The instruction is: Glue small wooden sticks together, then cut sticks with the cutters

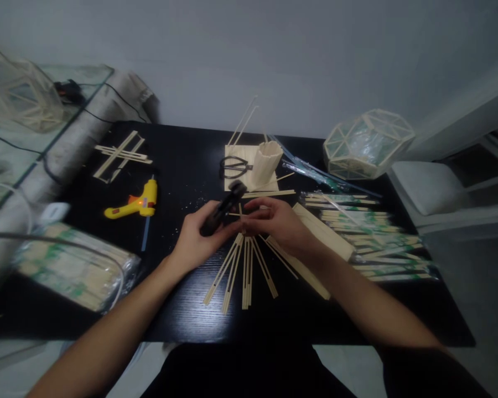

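My left hand is closed around a black hand-held tool of a kind I cannot make out. Its fingertips reach the middle of a fan of split wooden chopsticks, spread on the dark table toward me. Fingers bent in a pinch, my right hand meets the left at the same spot. Thin stick ends show between the hands, but what the right fingertips grip is hidden. Beyond them, a wooden cup of sticks and black-handled scissors rest on a square wooden board.
A yellow glue gun with a lit light lies left, near crossed sticks. Wrapped chopsticks lie lower left, more packs at right. Wooden boards lie by my right forearm. A geometric frame stands back right.
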`<state>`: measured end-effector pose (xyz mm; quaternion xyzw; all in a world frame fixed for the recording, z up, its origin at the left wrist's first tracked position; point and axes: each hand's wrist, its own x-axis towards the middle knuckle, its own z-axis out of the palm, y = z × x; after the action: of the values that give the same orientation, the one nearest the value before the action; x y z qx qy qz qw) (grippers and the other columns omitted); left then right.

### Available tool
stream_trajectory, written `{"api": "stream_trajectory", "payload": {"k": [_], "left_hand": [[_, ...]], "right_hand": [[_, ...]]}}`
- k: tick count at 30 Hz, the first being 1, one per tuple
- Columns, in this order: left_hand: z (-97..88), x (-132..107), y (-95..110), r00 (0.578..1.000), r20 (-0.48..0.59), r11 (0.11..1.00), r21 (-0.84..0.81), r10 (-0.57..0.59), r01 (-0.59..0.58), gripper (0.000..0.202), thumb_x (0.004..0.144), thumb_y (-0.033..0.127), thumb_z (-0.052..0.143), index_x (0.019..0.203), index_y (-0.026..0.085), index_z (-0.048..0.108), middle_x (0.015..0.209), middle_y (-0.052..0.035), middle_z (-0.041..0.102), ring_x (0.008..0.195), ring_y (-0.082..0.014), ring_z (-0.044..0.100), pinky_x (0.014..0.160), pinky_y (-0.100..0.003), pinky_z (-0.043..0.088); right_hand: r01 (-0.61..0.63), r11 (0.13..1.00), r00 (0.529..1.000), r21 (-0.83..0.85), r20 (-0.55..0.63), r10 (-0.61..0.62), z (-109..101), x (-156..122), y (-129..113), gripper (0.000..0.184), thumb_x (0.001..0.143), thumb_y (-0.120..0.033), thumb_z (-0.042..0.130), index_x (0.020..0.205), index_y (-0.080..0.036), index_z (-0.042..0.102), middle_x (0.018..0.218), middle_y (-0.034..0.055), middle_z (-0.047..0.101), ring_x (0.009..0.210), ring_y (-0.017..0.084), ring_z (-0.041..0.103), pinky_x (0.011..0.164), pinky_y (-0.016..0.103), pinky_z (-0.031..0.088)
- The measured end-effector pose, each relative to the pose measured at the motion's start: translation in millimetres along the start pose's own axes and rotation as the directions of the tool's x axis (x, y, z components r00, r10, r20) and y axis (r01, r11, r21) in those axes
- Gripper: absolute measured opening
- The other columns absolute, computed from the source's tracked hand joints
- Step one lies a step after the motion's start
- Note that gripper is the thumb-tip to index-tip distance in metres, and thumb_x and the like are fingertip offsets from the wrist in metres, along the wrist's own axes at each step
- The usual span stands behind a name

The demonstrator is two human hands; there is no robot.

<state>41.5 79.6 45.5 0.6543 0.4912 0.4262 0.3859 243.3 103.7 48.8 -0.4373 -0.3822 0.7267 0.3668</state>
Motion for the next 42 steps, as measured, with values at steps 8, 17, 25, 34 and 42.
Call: {"api": "stream_trajectory", "payload": {"k": [8, 17, 25, 34, 42], "left_hand": [[-3.0, -5.8, -9.4, 0.967, 0.11, 0.941, 0.231, 0.229, -0.249, 0.043, 0.085, 0.034, 0.08, 0.123, 0.022, 0.066, 0.085, 0.0015, 0.073, 0.069, -0.0119, 0.068, 0.067, -0.022, 0.052], [-3.8, -4.9, -16.1, 0.94, 0.144, 0.91, 0.242, 0.31, -0.337, 0.038, 0.085, 0.015, 0.075, 0.123, 0.019, 0.07, 0.11, -0.0044, 0.08, 0.095, -0.0174, 0.077, 0.089, -0.027, 0.059], [-7.6, -4.2, -16.6, 0.89, 0.187, 0.844, 0.286, 0.416, -0.454, 0.042, 0.084, 0.012, 0.071, 0.126, 0.016, 0.068, 0.117, -0.01, 0.079, 0.102, -0.0206, 0.078, 0.093, -0.03, 0.061], [-9.4, -3.1, -14.4, 0.858, 0.178, 0.803, 0.303, 0.481, -0.513, 0.042, 0.083, 0.009, 0.065, 0.125, 0.015, 0.068, 0.114, -0.0114, 0.08, 0.099, -0.021, 0.078, 0.09, -0.031, 0.062], [-11.3, -3.8, -14.8, 0.83, 0.206, 0.749, 0.359, 0.519, -0.557, 0.048, 0.081, 0.009, 0.06, 0.128, 0.016, 0.067, 0.106, -0.0102, 0.081, 0.088, -0.021, 0.079, 0.078, -0.031, 0.063]], "right_hand": [[0.042, 0.997, 0.998, 0.058, 0.041, -0.045, -7.3, 3.7, 2.2, 0.056, 0.053, -0.019, 0.097, 0.099, -0.017, 0.065, 0.073, -0.002, 0.075, 0.062, 0.015, 0.073, 0.064, 0.027, 0.059], [0.027, 0.998, 1.0, 0.06, -0.002, -0.027, -2.7, 2.7, 2.5, 0.052, 0.052, -0.018, 0.094, 0.095, -0.017, 0.066, 0.073, -0.0009, 0.076, 0.061, 0.015, 0.071, 0.063, 0.026, 0.058], [0.051, 0.998, 0.998, 0.021, -0.044, -0.05, -0.4, 0.7, 1.9, 0.052, 0.054, -0.025, 0.097, 0.096, -0.018, 0.066, 0.075, -0.0006, 0.076, 0.065, 0.016, 0.071, 0.063, 0.026, 0.055], [0.105, 0.994, 0.993, -0.019, -0.043, -0.106, 2.8, -2.7, 1.4, 0.055, 0.056, -0.031, 0.097, 0.098, -0.019, 0.064, 0.078, -0.0007, 0.076, 0.068, 0.015, 0.071, 0.063, 0.025, 0.053], [0.083, 0.993, 0.996, -0.083, -0.031, -0.086, 3.3, -4.7, -2.6, 0.052, 0.06, -0.033, 0.097, 0.097, -0.02, 0.063, 0.077, -0.0007, 0.075, 0.067, 0.015, 0.071, 0.063, 0.025, 0.054]]}}
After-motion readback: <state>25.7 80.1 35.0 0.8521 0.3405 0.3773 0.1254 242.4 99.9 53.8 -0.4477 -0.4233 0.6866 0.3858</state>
